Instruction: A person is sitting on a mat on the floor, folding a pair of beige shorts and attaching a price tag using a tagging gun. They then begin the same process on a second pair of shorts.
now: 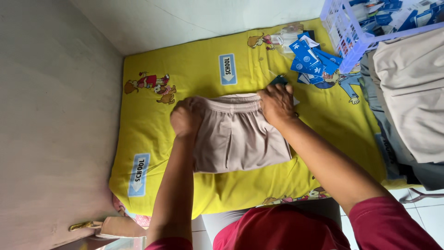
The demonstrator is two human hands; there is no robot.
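Head view, nearest first: red sleeves at the bottom edge, both forearms reaching away from the body onto a yellow cartoon-print mattress on the floor. Between the hands lies a folded pair of beige shorts, elastic waistband at the far end, its fold running near to far. The left hand is curled into a loose fist at the waistband's left corner, fingers bunched on the cloth. The right hand presses flatter on the right corner, fingers bent over the band's edge. Both hands sit at the garment's far end, equally close. Just past the right hand lies a scatter of blue paper tags; farther right stand a lilac plastic basket and a stack of beige garments.
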